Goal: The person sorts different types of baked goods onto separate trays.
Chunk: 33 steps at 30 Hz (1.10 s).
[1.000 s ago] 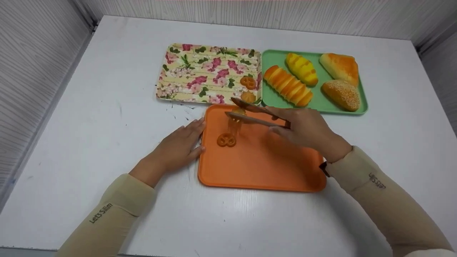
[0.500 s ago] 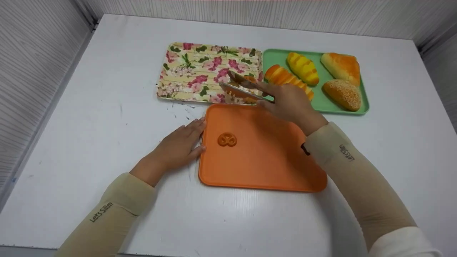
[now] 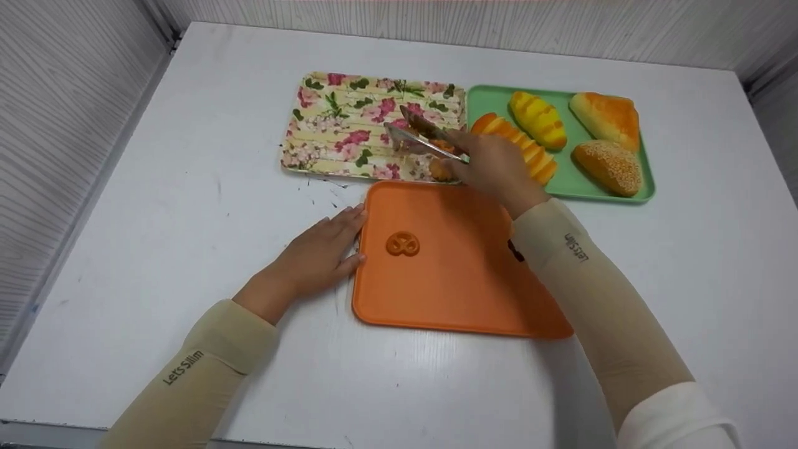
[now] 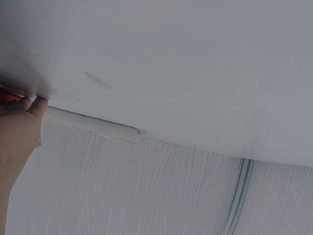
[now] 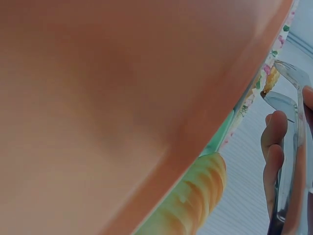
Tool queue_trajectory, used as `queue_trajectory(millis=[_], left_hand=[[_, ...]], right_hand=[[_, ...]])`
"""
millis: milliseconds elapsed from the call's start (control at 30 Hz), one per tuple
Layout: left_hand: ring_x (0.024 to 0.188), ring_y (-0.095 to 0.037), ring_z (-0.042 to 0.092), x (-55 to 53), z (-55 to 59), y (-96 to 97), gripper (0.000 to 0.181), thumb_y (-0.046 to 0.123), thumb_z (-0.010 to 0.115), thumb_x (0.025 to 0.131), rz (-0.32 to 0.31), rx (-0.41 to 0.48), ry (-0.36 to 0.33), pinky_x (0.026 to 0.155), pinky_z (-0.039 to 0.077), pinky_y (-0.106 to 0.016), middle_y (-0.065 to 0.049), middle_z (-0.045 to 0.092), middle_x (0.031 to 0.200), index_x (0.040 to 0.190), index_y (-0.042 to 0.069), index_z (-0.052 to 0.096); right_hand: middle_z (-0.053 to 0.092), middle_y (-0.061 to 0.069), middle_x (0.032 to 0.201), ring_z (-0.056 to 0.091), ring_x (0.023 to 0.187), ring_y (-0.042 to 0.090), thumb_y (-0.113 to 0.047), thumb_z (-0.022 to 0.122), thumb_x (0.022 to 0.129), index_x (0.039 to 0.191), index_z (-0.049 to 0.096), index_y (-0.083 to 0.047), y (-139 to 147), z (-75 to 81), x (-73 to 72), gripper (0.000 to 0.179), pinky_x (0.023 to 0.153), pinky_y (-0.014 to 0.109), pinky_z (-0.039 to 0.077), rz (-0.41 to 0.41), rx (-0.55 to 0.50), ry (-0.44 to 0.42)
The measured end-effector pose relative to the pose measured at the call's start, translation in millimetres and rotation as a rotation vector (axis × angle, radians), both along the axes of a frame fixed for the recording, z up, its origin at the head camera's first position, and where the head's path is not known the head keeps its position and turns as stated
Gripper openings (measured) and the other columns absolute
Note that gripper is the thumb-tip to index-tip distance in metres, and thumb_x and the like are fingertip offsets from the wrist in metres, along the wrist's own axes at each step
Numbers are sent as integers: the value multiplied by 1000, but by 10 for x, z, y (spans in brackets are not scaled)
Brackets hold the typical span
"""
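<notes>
My right hand (image 3: 499, 165) grips metal tongs (image 3: 427, 145) over the right side of the floral tray (image 3: 305, 161). A small golden biscuit (image 5: 271, 81) sits between the tong tips in the right wrist view; from the head it is mostly hidden and blurred. Below the tongs lie a scalloped biscuit (image 3: 441, 169) and a partly covered pretzel. My left hand (image 3: 318, 255) lies with fingers extended against the left rim of the orange tray (image 3: 436, 280). One brown pretzel (image 3: 402, 244) rests on that tray, near its left side.
Right of the floral tray, a green tray (image 3: 648, 187) carries a ridged orange loaf (image 3: 539, 162), a yellow roll (image 3: 537, 118), a triangular bread (image 3: 608, 118) and a sesame bun (image 3: 608, 167). Wood-grain panels (image 3: 436, 28) border the white table (image 3: 156, 218).
The right hand has carried the biscuit in the tongs from the orange tray up and away to above the floral tray. My left hand stays at the tray edge; the head view shifts slightly.
</notes>
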<state>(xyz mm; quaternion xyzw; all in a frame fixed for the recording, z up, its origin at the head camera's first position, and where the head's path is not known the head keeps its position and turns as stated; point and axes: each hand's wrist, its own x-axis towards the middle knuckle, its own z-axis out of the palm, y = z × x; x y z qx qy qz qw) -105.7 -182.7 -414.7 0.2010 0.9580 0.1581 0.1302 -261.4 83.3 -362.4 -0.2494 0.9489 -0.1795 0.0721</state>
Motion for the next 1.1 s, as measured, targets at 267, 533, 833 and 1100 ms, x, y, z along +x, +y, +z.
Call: queue_trajectory(millis=[267, 533, 833, 1100], left_hand=[[144, -20, 9, -10, -21, -4, 71, 44, 39, 101, 2, 2, 11, 115, 13, -42, -8, 12, 158, 154, 8, 9], [144, -19, 9, -4, -24, 9, 71, 45, 40, 100, 2, 0, 20, 115, 12, -41, -7, 13, 158, 153, 8, 10], [144, -19, 9, 3, -14, 12, 72, 44, 41, 100, 0, 0, 15, 115, 13, -42, -6, 13, 158, 153, 8, 10], [144, -19, 9, 5, -8, 2, 72, 45, 40, 100, 1, -1, 11, 115, 13, -42, -6, 12, 158, 154, 8, 10]], right_hand=[[65, 9, 112, 53, 73, 24, -42, 57, 94, 141, 49, -17, -49, -40, -81, 53, 65, 37, 43, -39, 8, -12], [66, 8, 106, 57, 79, 24, -41, 59, 94, 140, 50, -15, -76, -92, -139, 54, 71, 41, 50, -42, 20, -24], [63, 7, 118, 58, 86, 26, -50, 60, 90, 144, 44, -17, -4, -56, -88, 65, 78, 43, 49, -41, -14, -42], [52, 4, 137, 58, 108, 26, -52, 60, 89, 147, 38, -17, 128, 14, 78, 71, 90, 46, 46, 3, -38, -15]])
